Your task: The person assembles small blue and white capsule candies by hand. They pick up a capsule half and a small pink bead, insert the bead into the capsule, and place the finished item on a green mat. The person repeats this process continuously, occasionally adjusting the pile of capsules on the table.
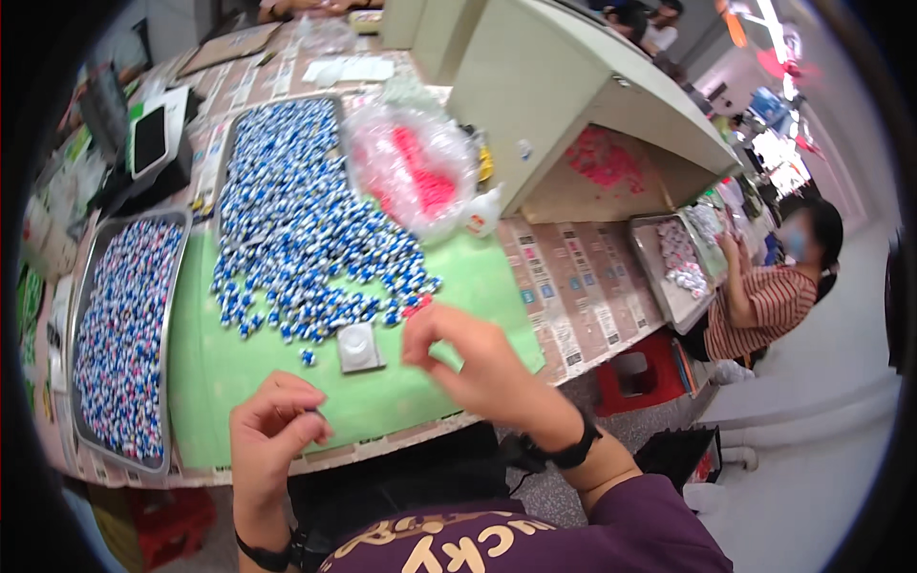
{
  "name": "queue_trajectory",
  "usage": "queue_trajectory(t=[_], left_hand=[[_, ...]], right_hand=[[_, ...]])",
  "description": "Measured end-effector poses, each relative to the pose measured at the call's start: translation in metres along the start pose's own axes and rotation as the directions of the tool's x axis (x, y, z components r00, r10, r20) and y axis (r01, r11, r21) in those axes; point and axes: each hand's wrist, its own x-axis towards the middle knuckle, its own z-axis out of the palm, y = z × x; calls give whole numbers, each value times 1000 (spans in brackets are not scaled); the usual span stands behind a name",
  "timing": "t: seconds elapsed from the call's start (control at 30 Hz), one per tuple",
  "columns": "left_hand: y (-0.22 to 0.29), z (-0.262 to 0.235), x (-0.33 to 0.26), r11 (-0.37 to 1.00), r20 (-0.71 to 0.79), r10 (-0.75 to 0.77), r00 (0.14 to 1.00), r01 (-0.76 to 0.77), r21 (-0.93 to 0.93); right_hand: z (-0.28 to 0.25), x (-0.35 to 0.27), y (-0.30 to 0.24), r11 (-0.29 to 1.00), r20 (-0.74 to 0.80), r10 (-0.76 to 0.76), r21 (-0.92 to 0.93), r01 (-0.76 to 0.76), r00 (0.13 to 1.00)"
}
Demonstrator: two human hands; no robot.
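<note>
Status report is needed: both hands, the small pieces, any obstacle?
Left hand pinching small dark piece. Right hand beside red pieces, hold unclear. Blue-and-white pieces spread over green mat. Grey square block just before them.

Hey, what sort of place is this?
Probably a small-parts assembly workshop: blue-and-white pieces spread onto a green mat, a clear plastic bag of pink pieces, and a co-worker beside a metal tray.
</note>
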Motion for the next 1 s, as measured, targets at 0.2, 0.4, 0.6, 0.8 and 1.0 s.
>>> queue_trajectory(t=[0.2,0.4,0.6,0.8,1.0], left_hand=[[-6,35,-1,963,136,-211,968,230,-143],[-8,25,-8,979,130,-154,979,170,-117],[-4,31,-4,947,57,139,989,-149,285],[1,26,5,695,196,327,924,-376,613],[3,18,9,836,69,216,974,-221,502]], right_hand=[[24,-19,-31,967,-58,-253,-5,253,966],[36,-22,-29,952,-27,-305,-20,304,952],[36,-16,-25,935,83,99,334,-121,992],[34,-11,-22,765,246,309,509,-394,919],[23,20,-12,964,135,155,196,-180,979]])
